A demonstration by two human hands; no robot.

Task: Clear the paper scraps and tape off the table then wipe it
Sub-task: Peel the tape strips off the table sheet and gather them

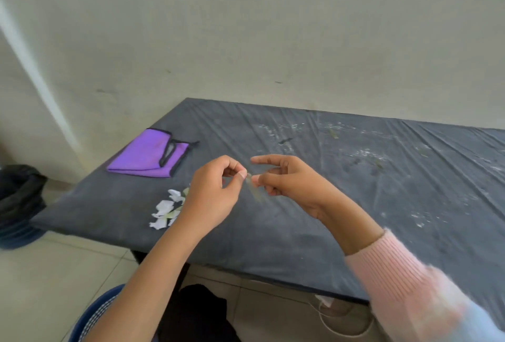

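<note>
Head view: both hands (211, 199) (284, 180) pinch tape strip (252, 188).

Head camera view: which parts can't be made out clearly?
All in head view.
Thin clear tape strip: nearly see-through, ends covered by left hand and right hand.
White torn paper scraps: partly behind the left hand.
Dark round bin: cut by left edge.
Pink knitted sleeve: blurred.

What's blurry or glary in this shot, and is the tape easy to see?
Head view: pink sleeve smeared by motion blur; soft glare streaks the table cover; the clear tape strip, pinched by left hand and right hand, shows faintly.
</note>
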